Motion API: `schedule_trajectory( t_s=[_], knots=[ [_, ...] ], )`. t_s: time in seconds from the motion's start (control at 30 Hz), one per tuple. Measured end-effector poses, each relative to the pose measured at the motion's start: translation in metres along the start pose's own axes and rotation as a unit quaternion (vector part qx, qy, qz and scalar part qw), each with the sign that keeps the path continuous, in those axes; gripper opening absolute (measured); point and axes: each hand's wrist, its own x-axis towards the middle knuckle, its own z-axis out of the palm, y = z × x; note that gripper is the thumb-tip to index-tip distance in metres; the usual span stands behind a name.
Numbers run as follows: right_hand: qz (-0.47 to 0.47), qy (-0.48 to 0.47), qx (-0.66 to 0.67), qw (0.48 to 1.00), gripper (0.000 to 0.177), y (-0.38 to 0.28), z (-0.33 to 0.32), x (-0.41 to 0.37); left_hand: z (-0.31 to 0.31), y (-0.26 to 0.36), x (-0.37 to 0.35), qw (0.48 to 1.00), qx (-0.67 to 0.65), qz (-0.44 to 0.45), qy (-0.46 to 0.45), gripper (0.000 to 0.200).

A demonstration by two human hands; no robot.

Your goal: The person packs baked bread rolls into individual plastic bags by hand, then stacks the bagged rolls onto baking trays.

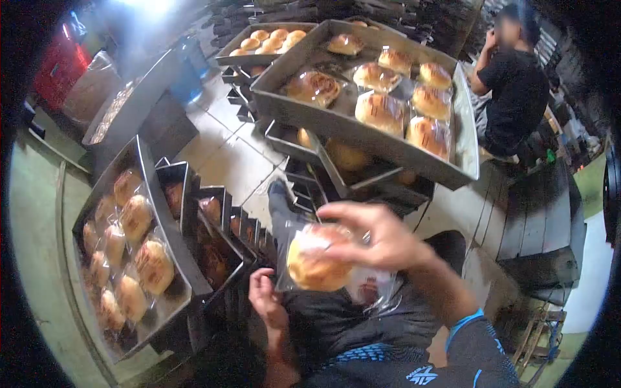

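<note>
A golden bun in a clear plastic bag is in front of my lap, its top browned. My right hand reaches over it from the right and grips it, thumb across the top. My left hand is low beside the bag's left edge, fingers loosely bent and apart, with no bun in it. Just under the held bun, a clear plastic packet with reddish print lies over my dark trousers; its contents are hard to make out.
A metal tray ahead carries several wrapped buns, above more stacked trays. Unwrapped buns fill another tray behind it. To my left, a tilted tray holds several wrapped buns beside further stacked trays. A person in black sits at the far right.
</note>
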Motion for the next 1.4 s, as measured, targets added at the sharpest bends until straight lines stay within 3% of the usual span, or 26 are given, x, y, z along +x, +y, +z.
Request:
schedule_trajectory(
  t_s=[0.07, 0.1, 0.13, 0.17, 0.2, 0.27, 0.33, 0.4, 0.43, 0.47, 0.5, 0.57, 0.6, 0.67, 0.8, 0.9, 0.97, 1.0, 1.03, 1.1, 1.13, 1.2, 1.27, 1.3, 1.37, 1.4],
  knots=[
    [0.020, 0.076, 0.121, 0.990, 0.053, -0.043, -0.048, 0.022, 0.017, -0.018, -0.001, 1.000, 0.013, -0.016, -0.017, 0.019],
    [-0.052, 0.137, 0.082, 0.986, 0.046, -0.035, -0.069, 0.041, 0.027, -0.025, -0.001, 0.999, 0.003, -0.012, -0.033, 0.015],
    [-0.018, 0.189, 0.115, 0.975, 0.043, -0.036, -0.093, 0.062, 0.029, -0.043, -0.001, 0.998, 0.032, -0.019, -0.058, 0.012],
    [0.026, 0.258, 0.073, 0.963, 0.047, -0.050, -0.107, 0.085, 0.041, -0.046, 0.002, 0.994, 0.082, 0.049, -0.055, 0.014],
    [0.035, 0.222, -0.004, 0.974, 0.061, -0.037, -0.137, 0.105, 0.045, -0.048, 0.004, 0.990, 0.119, 0.045, -0.056, 0.014],
    [0.147, 0.261, -0.340, 0.892, 0.071, -0.036, -0.172, 0.118, 0.046, -0.050, 0.009, 0.985, 0.158, 0.048, -0.055, 0.013],
    [0.078, 0.236, -0.431, 0.867, 0.061, -0.042, -0.188, 0.093, 0.041, -0.052, 0.013, 0.985, 0.160, 0.058, -0.041, 0.013],
    [0.076, 0.313, -0.430, 0.844, 0.048, -0.022, -0.203, 0.049, 0.038, -0.055, 0.012, 0.986, 0.148, 0.065, -0.030, 0.013],
    [0.022, 0.346, -0.503, 0.792, 0.055, 0.006, -0.222, 0.017, 0.036, -0.055, 0.012, 0.987, 0.145, 0.070, -0.029, 0.014],
    [0.035, 0.380, -0.488, 0.785, 0.063, 0.012, -0.213, -0.011, 0.036, -0.053, 0.013, 0.985, 0.149, 0.078, -0.028, 0.013],
    [0.128, 0.418, -0.467, 0.769, 0.073, 0.028, -0.209, -0.038, 0.037, -0.051, 0.014, 0.983, 0.161, 0.084, -0.031, 0.012],
    [0.076, 0.448, -0.190, 0.870, 0.074, 0.087, -0.212, -0.084, 0.038, -0.049, 0.012, 0.977, 0.188, 0.097, -0.041, 0.012],
    [0.140, 0.419, 0.095, 0.892, 0.059, 0.067, -0.183, -0.088, 0.038, -0.057, 0.013, 0.971, 0.199, 0.125, -0.040, 0.012],
    [0.152, 0.415, 0.395, 0.806, 0.045, 0.045, -0.133, -0.079, 0.043, -0.055, 0.011, 0.969, 0.207, 0.118, -0.060, 0.014],
    [0.073, 0.462, 0.403, 0.786, 0.032, 0.054, -0.076, -0.105, 0.042, -0.046, 0.008, 0.978, 0.167, 0.082, -0.095, 0.015],
    [-0.012, 0.424, 0.397, 0.814, 0.025, 0.102, -0.063, -0.181, 0.025, 0.005, -0.004, 0.991, -0.004, 0.097, -0.087, 0.027],
    [-0.042, 0.450, 0.290, 0.844, 0.021, 0.159, -0.074, -0.234, -0.001, 0.047, -0.011, 0.978, -0.088, 0.135, -0.132, 0.062],
    [-0.050, 0.474, 0.213, 0.853, 0.021, 0.179, -0.078, -0.249, -0.009, 0.069, -0.018, 0.959, -0.143, 0.189, -0.157, 0.091],
    [-0.073, 0.491, 0.138, 0.857, 0.025, 0.167, -0.070, -0.244, -0.017, 0.093, -0.031, 0.970, -0.150, 0.164, -0.103, 0.114],
    [-0.128, 0.477, 0.122, 0.861, 0.031, 0.137, -0.058, -0.212, -0.047, 0.115, -0.054, 0.956, -0.207, 0.200, -0.058, 0.116],
    [-0.159, 0.443, 0.183, 0.863, 0.031, 0.118, -0.056, -0.179, -0.062, 0.126, -0.066, 0.946, -0.233, 0.220, -0.036, 0.116],
    [-0.144, 0.275, 0.356, 0.881, 0.032, 0.101, -0.068, -0.123, -0.100, 0.119, -0.088, 0.928, -0.277, 0.249, -0.006, 0.088],
    [-0.078, 0.141, 0.423, 0.892, 0.038, 0.087, -0.075, -0.069, -0.124, 0.121, -0.105, 0.918, -0.297, 0.257, 0.049, 0.059],
    [-0.061, 0.146, 0.389, 0.907, 0.040, 0.071, -0.067, -0.031, -0.133, 0.125, -0.113, 0.913, -0.306, 0.260, 0.075, 0.045],
    [-0.033, 0.166, 0.413, 0.895, 0.049, -0.045, -0.003, 0.029, -0.151, 0.125, -0.127, 0.895, -0.338, 0.268, 0.112, 0.027],
    [-0.031, 0.078, 0.428, 0.900, 0.060, -0.047, 0.003, 0.060, -0.160, 0.122, -0.131, 0.883, -0.360, 0.276, 0.123, 0.021]
  ],
)
